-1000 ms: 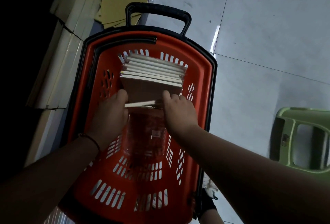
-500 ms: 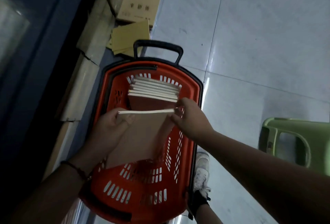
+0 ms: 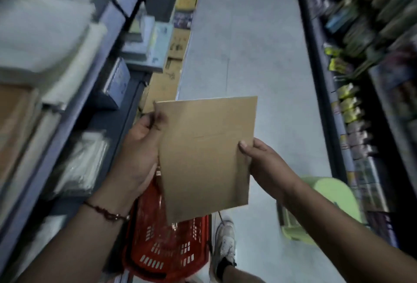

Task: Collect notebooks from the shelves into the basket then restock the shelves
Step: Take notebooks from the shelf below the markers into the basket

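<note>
The shelves (image 3: 67, 106) rise to the left of the hands, blurred, with flat brown stacks on them. Below the hands stands the red basket (image 3: 167, 251), hard plastic with slotted walls. Above it both hands hold one notebook (image 3: 207, 156), thin, flat, with plain brown cover. The left hand (image 3: 137, 154) grips its left edge, the right hand (image 3: 264, 165) pinches the right edge, probably to carry it toward the shelf.
</note>
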A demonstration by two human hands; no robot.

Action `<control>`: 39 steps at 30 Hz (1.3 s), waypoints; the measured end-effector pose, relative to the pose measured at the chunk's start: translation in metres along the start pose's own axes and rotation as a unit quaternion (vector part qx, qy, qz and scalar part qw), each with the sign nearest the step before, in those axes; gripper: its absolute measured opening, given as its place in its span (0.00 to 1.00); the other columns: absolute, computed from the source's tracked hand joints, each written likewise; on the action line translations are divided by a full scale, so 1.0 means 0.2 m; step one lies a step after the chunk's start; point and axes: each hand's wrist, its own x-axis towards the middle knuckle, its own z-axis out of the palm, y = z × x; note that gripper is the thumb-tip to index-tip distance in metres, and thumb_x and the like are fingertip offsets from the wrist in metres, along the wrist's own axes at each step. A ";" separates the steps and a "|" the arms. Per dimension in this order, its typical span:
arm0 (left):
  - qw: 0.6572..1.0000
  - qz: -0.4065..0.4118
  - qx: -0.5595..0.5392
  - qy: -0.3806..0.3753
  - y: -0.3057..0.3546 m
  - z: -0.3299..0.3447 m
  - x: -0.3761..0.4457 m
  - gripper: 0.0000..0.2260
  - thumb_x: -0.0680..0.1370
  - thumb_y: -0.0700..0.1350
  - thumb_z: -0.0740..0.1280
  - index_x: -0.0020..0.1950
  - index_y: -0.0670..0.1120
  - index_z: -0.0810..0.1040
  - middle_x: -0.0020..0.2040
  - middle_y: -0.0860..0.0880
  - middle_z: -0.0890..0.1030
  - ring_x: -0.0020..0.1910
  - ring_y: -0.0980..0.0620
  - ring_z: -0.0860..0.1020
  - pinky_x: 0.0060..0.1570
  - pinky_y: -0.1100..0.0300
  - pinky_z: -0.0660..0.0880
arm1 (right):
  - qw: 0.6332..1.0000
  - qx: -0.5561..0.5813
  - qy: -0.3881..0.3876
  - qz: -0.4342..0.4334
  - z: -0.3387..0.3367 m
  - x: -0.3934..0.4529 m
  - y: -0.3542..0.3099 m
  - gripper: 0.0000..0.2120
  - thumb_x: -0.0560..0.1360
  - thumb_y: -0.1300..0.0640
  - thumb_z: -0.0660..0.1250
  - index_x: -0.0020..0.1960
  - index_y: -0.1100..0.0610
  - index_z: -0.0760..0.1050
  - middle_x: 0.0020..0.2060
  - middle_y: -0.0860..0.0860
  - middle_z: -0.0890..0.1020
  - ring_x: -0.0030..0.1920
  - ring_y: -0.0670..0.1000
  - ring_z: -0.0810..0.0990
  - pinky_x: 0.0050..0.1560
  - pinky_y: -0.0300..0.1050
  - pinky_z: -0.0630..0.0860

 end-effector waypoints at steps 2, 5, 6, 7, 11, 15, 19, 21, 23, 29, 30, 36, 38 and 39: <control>0.997 0.013 0.043 -0.056 0.17 0.10 -0.10 0.16 0.72 0.52 0.74 0.57 0.49 0.79 0.51 0.49 0.85 0.49 0.52 0.83 0.43 0.61 0.79 | 0.999 0.026 0.021 -0.026 -0.01 -0.18 -0.20 0.17 0.80 0.54 0.61 0.65 0.60 0.75 0.60 0.57 0.81 0.62 0.58 0.79 0.58 0.51 0.74; 0.989 0.033 0.108 -0.091 0.38 0.23 -0.23 0.18 0.74 0.45 0.74 0.62 0.53 0.76 0.54 0.51 0.85 0.51 0.53 0.83 0.43 0.63 0.79 | 0.995 0.047 0.046 -0.073 -0.01 -0.42 -0.50 0.18 0.79 0.54 0.62 0.67 0.61 0.74 0.61 0.58 0.81 0.63 0.59 0.78 0.61 0.54 0.74; 0.987 0.038 0.122 -0.094 0.44 0.28 -0.28 0.17 0.75 0.41 0.73 0.62 0.53 0.75 0.53 0.52 0.85 0.50 0.54 0.84 0.42 0.64 0.78 | 0.993 0.054 0.054 -0.087 -0.01 -0.49 -0.60 0.19 0.79 0.54 0.62 0.67 0.61 0.73 0.61 0.58 0.81 0.63 0.59 0.78 0.63 0.55 0.73; 0.984 0.045 0.139 -0.100 0.49 0.32 -0.32 0.17 0.76 0.39 0.71 0.61 0.53 0.75 0.52 0.53 0.85 0.49 0.55 0.84 0.41 0.64 0.78 | 0.991 0.060 0.058 -0.101 -0.01 -0.55 -0.69 0.19 0.79 0.55 0.62 0.67 0.61 0.73 0.61 0.58 0.81 0.62 0.59 0.79 0.64 0.55 0.73; 0.967 0.101 0.202 -0.122 0.66 0.47 -0.42 0.18 0.76 0.40 0.72 0.61 0.57 0.73 0.55 0.56 0.84 0.53 0.55 0.83 0.51 0.56 0.78 | 0.983 0.077 0.058 -0.154 -0.03 -0.75 -1.01 0.15 0.80 0.56 0.61 0.63 0.61 0.76 0.56 0.57 0.83 0.54 0.54 0.83 0.54 0.49 0.77; 0.969 0.140 0.177 -0.103 0.84 0.65 -0.44 0.16 0.76 0.42 0.71 0.61 0.54 0.74 0.54 0.52 0.84 0.51 0.53 0.83 0.49 0.54 0.80 | 0.978 0.067 0.043 -0.192 -0.08 -0.88 -1.24 0.14 0.81 0.57 0.61 0.62 0.62 0.76 0.56 0.56 0.84 0.53 0.52 0.83 0.54 0.48 0.77; 0.970 0.169 0.155 -0.076 0.97 0.85 -0.44 0.20 0.71 0.44 0.71 0.62 0.48 0.75 0.54 0.49 0.85 0.52 0.47 0.84 0.50 0.49 0.80 | 0.975 0.048 0.003 -0.219 -0.21 -0.93 -1.37 0.12 0.81 0.59 0.61 0.62 0.62 0.76 0.56 0.56 0.83 0.53 0.51 0.83 0.52 0.46 0.77; 0.972 0.174 0.147 -0.049 0.99 0.97 -0.43 0.21 0.70 0.45 0.71 0.62 0.46 0.75 0.54 0.49 0.85 0.52 0.47 0.84 0.52 0.48 0.80 | 0.974 0.021 -0.016 -0.224 -0.32 -0.94 -1.40 0.13 0.81 0.60 0.61 0.63 0.60 0.76 0.58 0.56 0.83 0.54 0.53 0.82 0.56 0.49 0.77; 0.974 0.175 0.143 -0.023 0.99 1.10 -0.41 0.19 0.70 0.44 0.72 0.61 0.46 0.76 0.53 0.48 0.85 0.51 0.46 0.84 0.51 0.46 0.81 | 0.975 -0.007 -0.028 -0.222 -0.43 -0.93 -1.42 0.14 0.80 0.62 0.62 0.64 0.56 0.76 0.59 0.56 0.82 0.58 0.55 0.82 0.62 0.53 0.75; 0.974 0.181 0.125 0.054 1.02 1.43 -0.35 0.14 0.76 0.37 0.69 0.57 0.52 0.77 0.51 0.50 0.85 0.51 0.45 0.84 0.52 0.45 0.80 | 0.971 -0.080 -0.065 -0.216 -0.68 -0.85 -1.66 0.16 0.80 0.65 0.60 0.65 0.53 0.75 0.56 0.52 0.84 0.57 0.55 0.82 0.63 0.57 0.73; 0.973 0.186 0.119 0.070 1.05 1.46 -0.36 0.14 0.76 0.37 0.70 0.56 0.53 0.77 0.50 0.51 0.86 0.51 0.45 0.84 0.52 0.45 0.80 | 0.968 -0.093 -0.082 -0.220 -0.69 -0.84 -1.72 0.17 0.80 0.65 0.60 0.65 0.52 0.75 0.56 0.52 0.84 0.56 0.54 0.82 0.61 0.55 0.73; 0.951 0.221 0.119 0.181 1.22 1.43 -0.36 0.16 0.75 0.39 0.71 0.58 0.55 0.76 0.52 0.52 0.85 0.49 0.51 0.84 0.50 0.51 0.80 | 0.948 -0.120 -0.165 -0.243 -0.52 -0.65 -1.98 0.17 0.80 0.67 0.59 0.64 0.52 0.75 0.51 0.52 0.85 0.43 0.48 0.84 0.36 0.39 0.76; 0.942 0.229 0.118 0.213 1.27 1.36 -0.35 0.17 0.71 0.42 0.73 0.58 0.54 0.76 0.51 0.53 0.85 0.50 0.50 0.84 0.51 0.50 0.79 | 0.946 -0.125 -0.180 -0.241 -0.41 -0.57 -2.02 0.16 0.80 0.68 0.59 0.63 0.54 0.75 0.48 0.53 0.84 0.35 0.44 0.82 0.29 0.35 0.74; 0.939 0.230 0.117 0.227 1.29 1.32 -0.34 0.18 0.70 0.42 0.73 0.57 0.54 0.77 0.50 0.52 0.85 0.50 0.49 0.84 0.52 0.50 0.79 | 0.943 -0.132 -0.189 -0.239 -0.35 -0.53 -2.03 0.16 0.80 0.67 0.59 0.63 0.54 0.76 0.48 0.52 0.84 0.37 0.45 0.82 0.31 0.37 0.74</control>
